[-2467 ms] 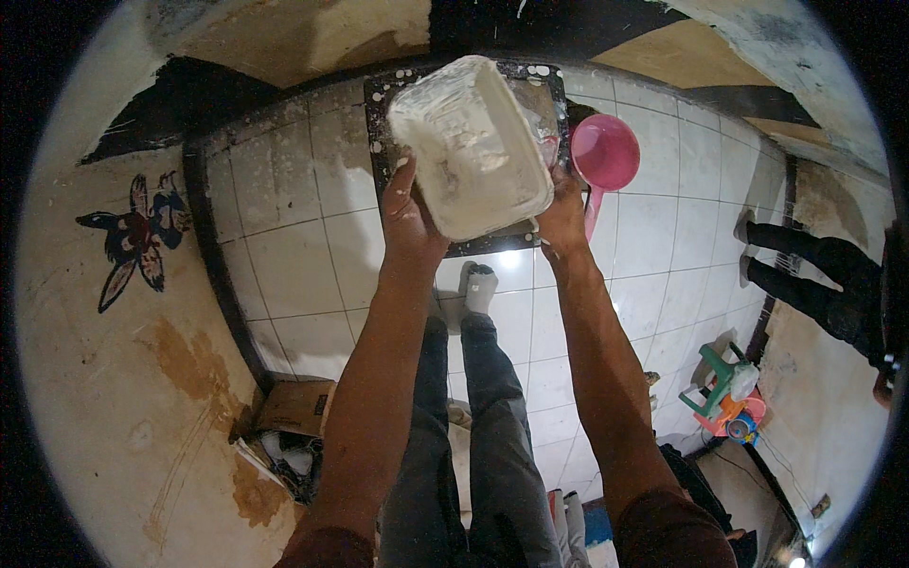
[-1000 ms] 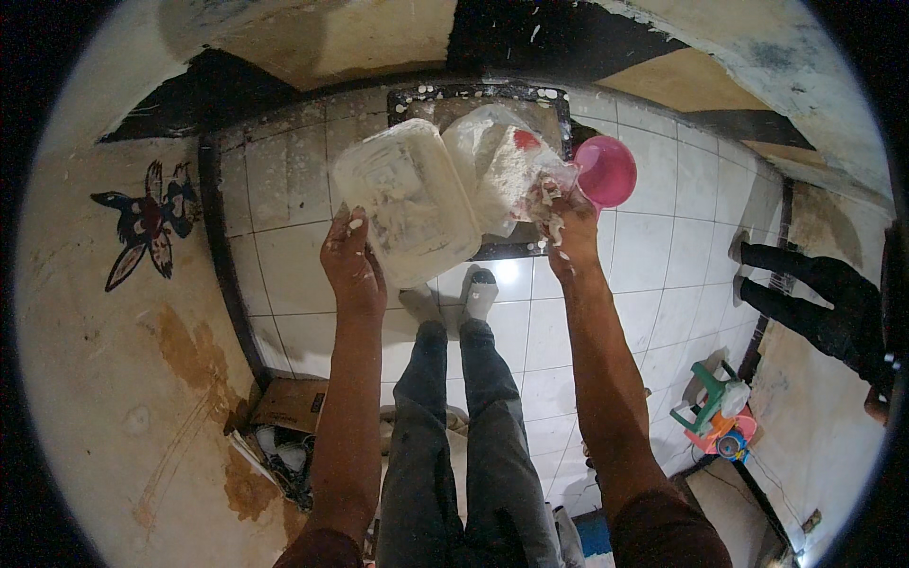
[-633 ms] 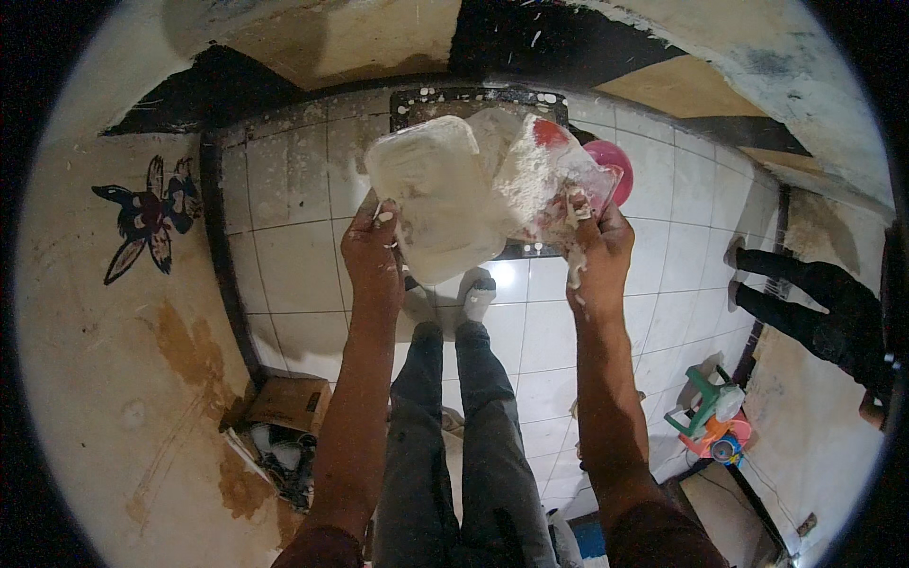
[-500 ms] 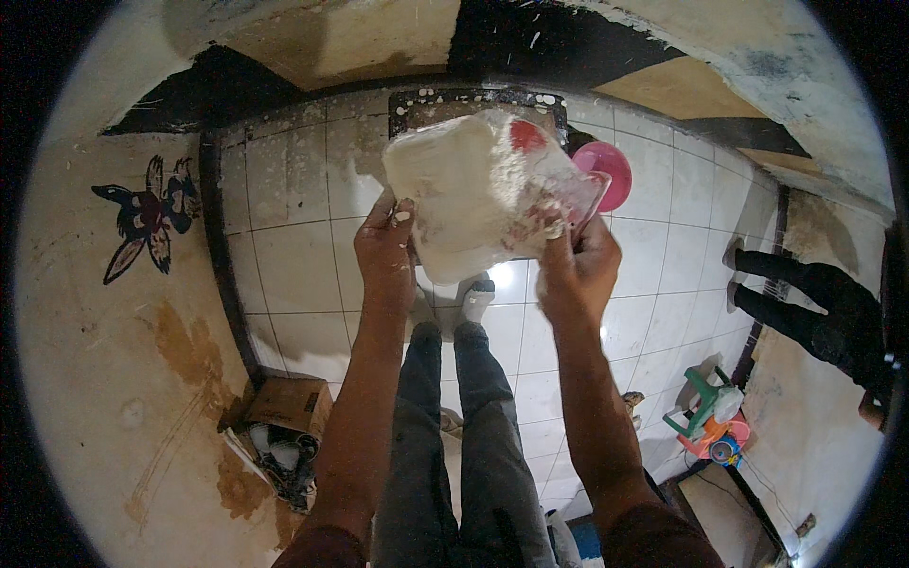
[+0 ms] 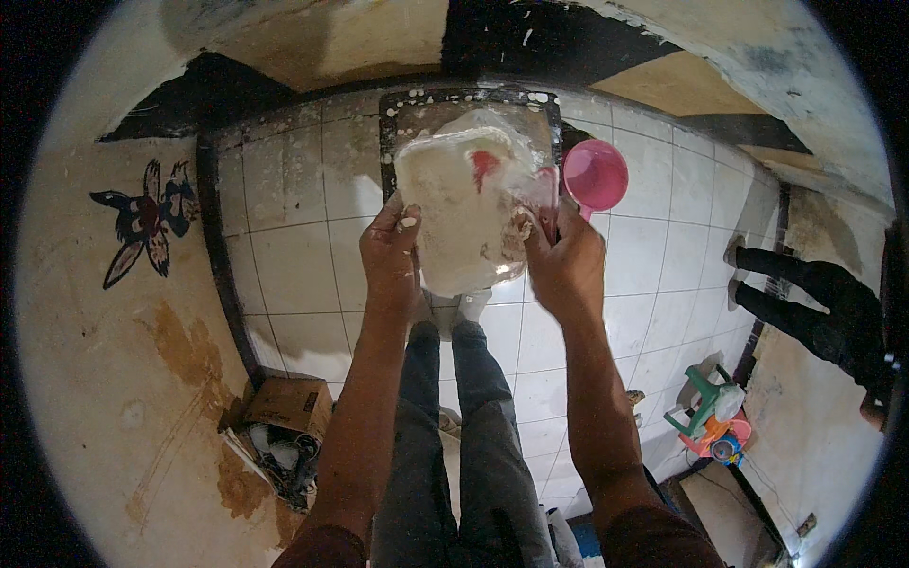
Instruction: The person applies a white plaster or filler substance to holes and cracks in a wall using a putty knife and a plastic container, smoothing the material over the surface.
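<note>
Both my hands hold a shallow rectangular tray (image 5: 445, 222), its inside coated in whitish powder with a red patch showing through. My left hand (image 5: 390, 248) grips its left edge, thumb on top and powder on the fingertips. At the right edge my right hand (image 5: 568, 251) is closed, fingers partly hidden beneath. A pinkish, translucent rim piece shows beside that hand. Below the tray, a dark-edged board spotted with white (image 5: 388, 128) lies on the floor. A hazy whitish patch (image 5: 483, 123) shows just past the tray's far edge; I cannot tell if it is falling powder.
A pink dipper (image 5: 595, 176) stands right of the board on white floor tiles (image 5: 653, 256). At the lower left is a cardboard box (image 5: 289, 405) with dark items beside it. A green stool (image 5: 699, 398) stands lower right; a person in dark clothes (image 5: 819, 317) is at the right.
The tray has turned and levelled somewhat, and its heaped powder at the right is gone from view. Both hands still hold it. More of the board and the pink dipper shows.
</note>
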Action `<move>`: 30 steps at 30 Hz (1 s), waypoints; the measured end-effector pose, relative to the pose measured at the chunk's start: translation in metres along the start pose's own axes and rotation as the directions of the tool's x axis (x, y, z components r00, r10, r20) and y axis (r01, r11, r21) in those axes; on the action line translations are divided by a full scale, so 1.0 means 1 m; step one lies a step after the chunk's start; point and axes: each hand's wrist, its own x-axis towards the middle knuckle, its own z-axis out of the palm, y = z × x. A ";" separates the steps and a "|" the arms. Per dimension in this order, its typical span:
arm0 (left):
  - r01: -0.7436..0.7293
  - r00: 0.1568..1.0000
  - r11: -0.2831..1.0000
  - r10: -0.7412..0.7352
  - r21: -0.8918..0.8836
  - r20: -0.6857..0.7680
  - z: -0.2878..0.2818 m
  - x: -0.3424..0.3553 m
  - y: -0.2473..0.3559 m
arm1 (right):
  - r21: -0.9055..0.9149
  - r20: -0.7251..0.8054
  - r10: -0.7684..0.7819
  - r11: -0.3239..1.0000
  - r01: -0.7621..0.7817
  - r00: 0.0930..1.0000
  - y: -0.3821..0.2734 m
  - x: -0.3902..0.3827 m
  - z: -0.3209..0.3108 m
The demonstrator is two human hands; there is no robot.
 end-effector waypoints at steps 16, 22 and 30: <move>0.054 0.998 0.990 -0.055 -0.130 -0.006 0.032 0.013 -0.030 | 0.574 0.048 0.604 0.636 -0.516 0.796 0.319 0.064 0.056; 0.127 0.985 0.983 -0.110 -0.129 0.132 0.061 0.017 -0.037 | 0.898 0.278 0.193 0.294 -0.326 0.941 0.321 0.069 0.052; 0.168 0.978 0.967 -0.138 -0.193 0.158 0.080 0.023 -0.051 | 0.887 0.284 0.256 0.296 -0.355 0.924 0.232 0.015 -0.003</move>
